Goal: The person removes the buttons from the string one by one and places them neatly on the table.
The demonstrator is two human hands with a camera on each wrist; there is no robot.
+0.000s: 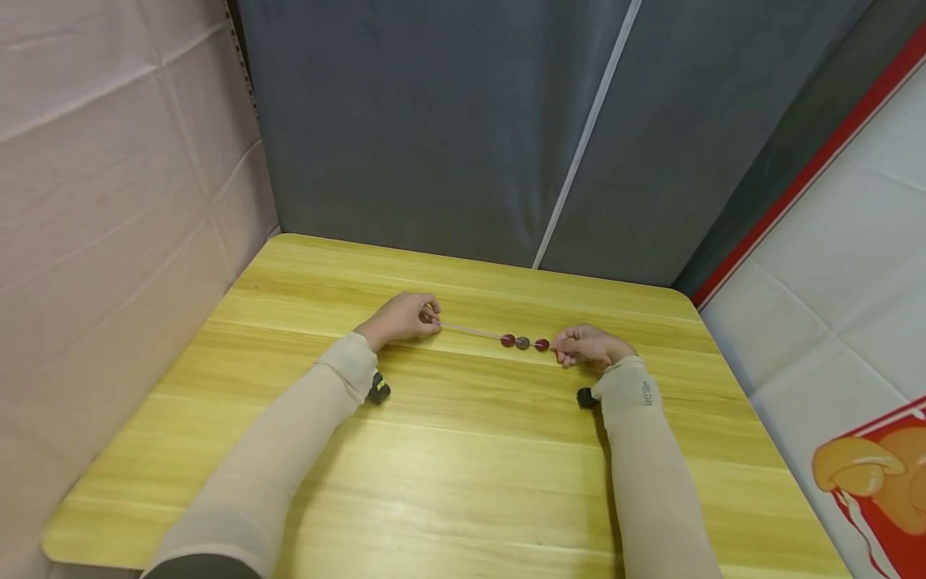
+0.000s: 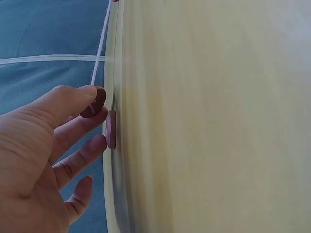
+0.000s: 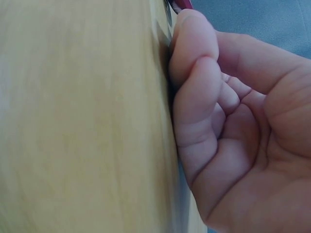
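A thin pale string lies taut over the wooden table between my two hands. Three round beads, two dark red and one grey-brown, sit on it close to my right hand. My left hand pinches the string's left end. In the left wrist view a brown disc bead sits under a fingertip, with the string running up from it and a reddish disc beside it. My right hand pinches the right end, fingers curled against the table, a red bead just past them.
Grey fabric hangs behind the table's far edge, a pale sheet on the left, a white and red banner on the right. The wrist cameras sit just above the tabletop.
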